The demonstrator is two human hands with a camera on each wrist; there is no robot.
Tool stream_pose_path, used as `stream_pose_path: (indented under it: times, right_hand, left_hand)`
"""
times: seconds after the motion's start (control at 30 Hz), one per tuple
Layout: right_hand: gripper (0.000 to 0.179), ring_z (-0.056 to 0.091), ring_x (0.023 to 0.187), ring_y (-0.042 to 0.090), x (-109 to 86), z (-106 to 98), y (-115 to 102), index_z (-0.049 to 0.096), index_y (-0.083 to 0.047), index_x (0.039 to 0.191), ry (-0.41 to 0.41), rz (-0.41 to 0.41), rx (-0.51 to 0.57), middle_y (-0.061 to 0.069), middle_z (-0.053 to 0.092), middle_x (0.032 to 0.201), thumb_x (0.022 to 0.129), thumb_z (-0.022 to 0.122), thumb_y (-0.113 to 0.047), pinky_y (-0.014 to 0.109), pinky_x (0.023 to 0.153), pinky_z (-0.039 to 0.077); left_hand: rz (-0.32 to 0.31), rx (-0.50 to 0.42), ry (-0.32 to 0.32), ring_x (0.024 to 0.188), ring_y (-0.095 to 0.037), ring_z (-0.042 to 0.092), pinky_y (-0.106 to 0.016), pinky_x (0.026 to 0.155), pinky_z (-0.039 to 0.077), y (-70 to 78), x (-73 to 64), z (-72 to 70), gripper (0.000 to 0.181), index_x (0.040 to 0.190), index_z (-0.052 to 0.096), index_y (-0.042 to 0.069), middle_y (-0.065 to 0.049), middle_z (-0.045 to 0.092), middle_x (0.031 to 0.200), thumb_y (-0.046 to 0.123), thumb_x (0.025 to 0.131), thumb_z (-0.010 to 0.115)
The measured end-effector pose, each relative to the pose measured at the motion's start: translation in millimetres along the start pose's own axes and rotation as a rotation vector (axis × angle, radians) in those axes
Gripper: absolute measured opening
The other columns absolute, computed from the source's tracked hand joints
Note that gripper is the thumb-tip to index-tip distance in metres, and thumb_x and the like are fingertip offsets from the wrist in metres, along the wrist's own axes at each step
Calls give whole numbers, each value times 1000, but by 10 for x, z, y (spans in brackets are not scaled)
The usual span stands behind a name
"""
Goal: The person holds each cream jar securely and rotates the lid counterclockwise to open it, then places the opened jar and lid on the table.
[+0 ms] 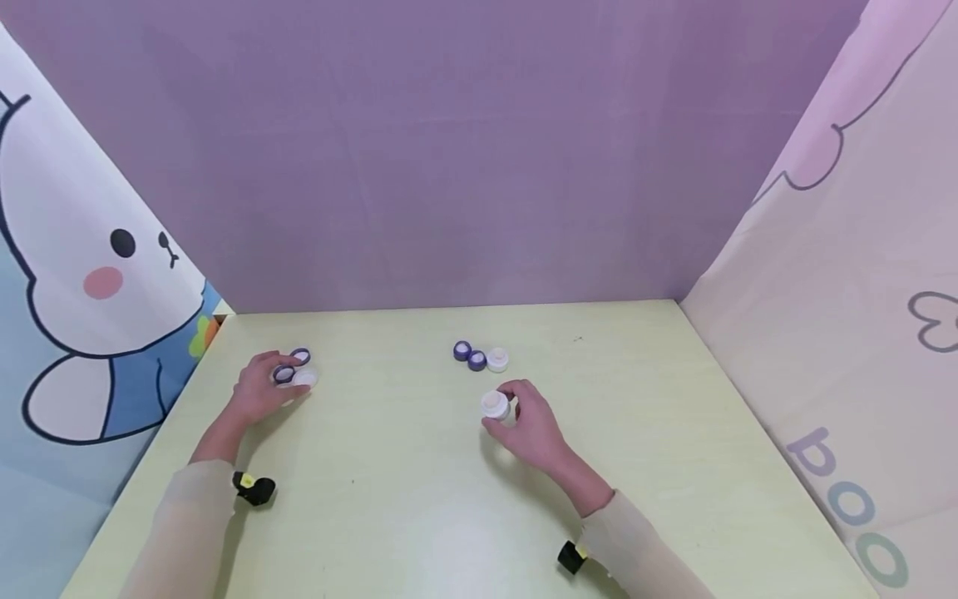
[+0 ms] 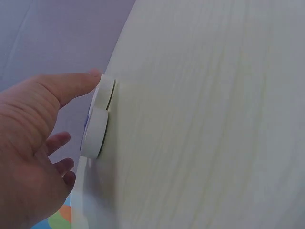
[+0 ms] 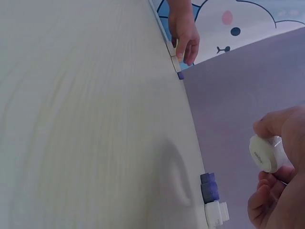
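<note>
At the table's far left, my left hand [image 1: 264, 384] reaches over a cluster of small round pieces: two purple-rimmed ones [image 1: 300, 356] and a white one [image 1: 305, 378]. Its thumb tip rests at the edge of a white piece [image 2: 103, 93] in the left wrist view, with the other fingers loosely bent. Near the table's middle, my right hand [image 1: 533, 426] pinches a small white round container [image 1: 495, 405] between thumb and fingers, held above the tabletop. Small dark print shows on the container's white face [image 3: 262, 153] in the right wrist view.
Just beyond the right hand stand two small purple round containers [image 1: 462, 351] and a white one [image 1: 497, 359], side by side on the pale wooden table [image 1: 419, 482]. A purple cloth [image 1: 449, 166] closes off the back, with printed cloths [image 1: 861, 333] along both sides.
</note>
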State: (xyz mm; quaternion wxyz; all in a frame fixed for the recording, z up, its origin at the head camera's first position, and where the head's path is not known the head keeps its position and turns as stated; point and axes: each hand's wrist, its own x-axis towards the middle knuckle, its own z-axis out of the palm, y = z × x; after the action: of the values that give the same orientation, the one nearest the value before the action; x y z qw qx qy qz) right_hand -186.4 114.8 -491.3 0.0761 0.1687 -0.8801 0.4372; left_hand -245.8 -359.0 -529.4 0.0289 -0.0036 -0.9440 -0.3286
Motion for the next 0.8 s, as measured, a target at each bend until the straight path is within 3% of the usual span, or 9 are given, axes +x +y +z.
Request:
stream_pose_path:
  times: [0.17, 0.43, 0.63, 0.8]
  right_hand:
    - [42, 58, 80, 23, -7, -1, 47, 61, -9, 113, 0, 27, 27, -1, 60, 102, 77, 81, -11, 30, 69, 47]
    - [44, 61, 82, 22, 28, -58, 57, 58, -10, 116, 3, 87, 76, 3, 63, 102, 78, 79, -10, 31, 67, 50]
    - [42, 63, 84, 26, 88, -128, 93, 60, -8, 111, 31, 121, 35, 6, 63, 104, 77, 82, -15, 33, 68, 50]
    - [42, 60, 84, 29, 149, -174, 137, 62, -6, 109, 39, 111, -20, 6, 60, 102, 74, 84, -17, 34, 72, 48]
  left_hand:
    - [-16, 7, 3, 126, -63, 24, -79, 93, 16, 79, -61, -7, 52, 124, 59, 3, -37, 27, 144, 26, 82, 79]
    - [22, 3, 20, 127, -60, 23, -73, 97, 23, 270, -117, -58, 49, 125, 58, 3, -34, 27, 146, 26, 86, 76]
    - [136, -23, 35, 123, -56, 32, -70, 94, 26, 422, -193, -48, 47, 122, 61, 0, -32, 36, 140, 21, 84, 77]
    - [195, -63, -10, 127, -50, 35, -65, 101, 28, 499, -237, -24, 41, 120, 61, -1, -29, 42, 136, 16, 86, 76]
